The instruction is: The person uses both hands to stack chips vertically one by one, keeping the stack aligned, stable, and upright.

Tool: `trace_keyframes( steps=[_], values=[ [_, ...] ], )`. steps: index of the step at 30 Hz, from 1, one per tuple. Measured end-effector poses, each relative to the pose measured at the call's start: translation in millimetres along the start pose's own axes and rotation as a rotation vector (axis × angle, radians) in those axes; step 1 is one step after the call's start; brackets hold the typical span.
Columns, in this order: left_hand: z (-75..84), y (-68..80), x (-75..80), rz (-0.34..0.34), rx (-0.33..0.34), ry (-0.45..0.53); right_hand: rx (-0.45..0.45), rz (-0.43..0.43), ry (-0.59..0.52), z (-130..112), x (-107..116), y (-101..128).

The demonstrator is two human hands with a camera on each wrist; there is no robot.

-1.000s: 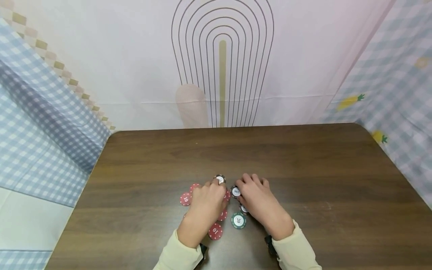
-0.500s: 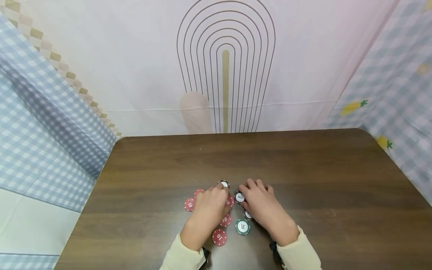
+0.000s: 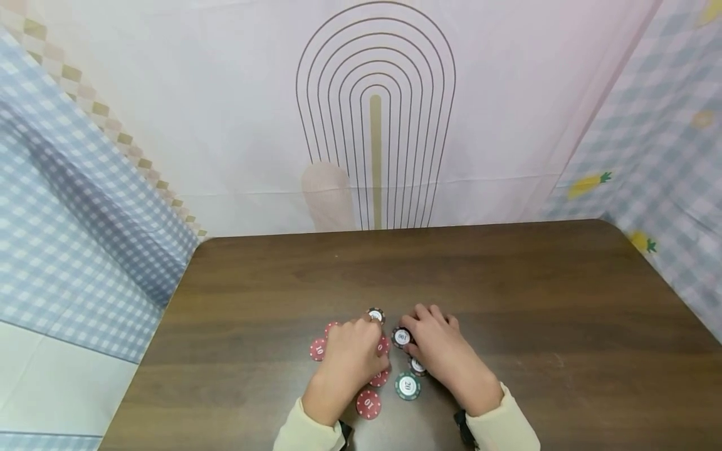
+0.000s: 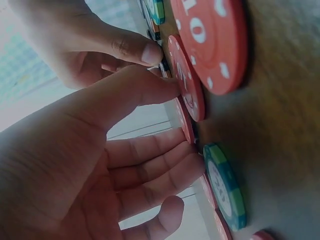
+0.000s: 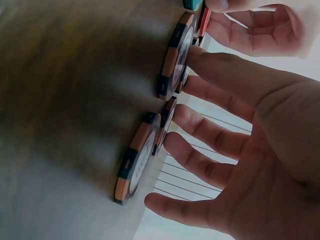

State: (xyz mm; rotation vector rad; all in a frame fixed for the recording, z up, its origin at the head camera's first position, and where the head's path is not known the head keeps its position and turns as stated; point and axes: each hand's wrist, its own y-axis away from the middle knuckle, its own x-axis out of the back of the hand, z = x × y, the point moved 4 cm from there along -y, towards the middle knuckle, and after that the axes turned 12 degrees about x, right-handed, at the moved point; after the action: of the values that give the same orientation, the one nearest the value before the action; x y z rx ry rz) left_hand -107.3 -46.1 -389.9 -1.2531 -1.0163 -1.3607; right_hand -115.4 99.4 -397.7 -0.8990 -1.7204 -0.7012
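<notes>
In the head view my left hand [image 3: 351,354] is low over red poker chips, covering some. The left wrist view shows its thumb touching the face of a red chip [image 4: 185,75], and its fingertips reach a farther red chip [image 4: 184,120] and a green chip [image 4: 225,192]. My right hand [image 3: 442,351] rests beside a black 100 chip [image 3: 402,337], index finger and thumb at its edge. Another black chip [image 3: 418,367] lies partly under this hand. In the right wrist view the thumb meets a black-and-orange chip [image 5: 175,60]; the other fingers spread loosely.
A green 20 chip [image 3: 407,386] and a red 10 chip [image 3: 369,404] lie nearer the front. To the left is another red chip [image 3: 318,349]; a black chip [image 3: 375,315] sits beyond my left fingers. The wooden table [image 3: 254,282] meets a patterned cloth [image 3: 254,125] behind.
The head view has tilted up slightly, lowering everything in the picture. My left thumb has spread to the right, over the lower red chip. The right hand stays by the black chips.
</notes>
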Motion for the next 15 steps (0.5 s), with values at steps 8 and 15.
trace_keyframes(
  steps=[8, 15],
  values=[
    [-1.3, 1.9, 2.9, 0.051, 0.000, -0.024, 0.014, -0.004, -0.035, 2, 0, -1],
    [-0.4, -2.0, 9.8, 0.105, -0.021, -0.022, 0.039, 0.005, -0.015, 7, 6, -4]
  ],
)
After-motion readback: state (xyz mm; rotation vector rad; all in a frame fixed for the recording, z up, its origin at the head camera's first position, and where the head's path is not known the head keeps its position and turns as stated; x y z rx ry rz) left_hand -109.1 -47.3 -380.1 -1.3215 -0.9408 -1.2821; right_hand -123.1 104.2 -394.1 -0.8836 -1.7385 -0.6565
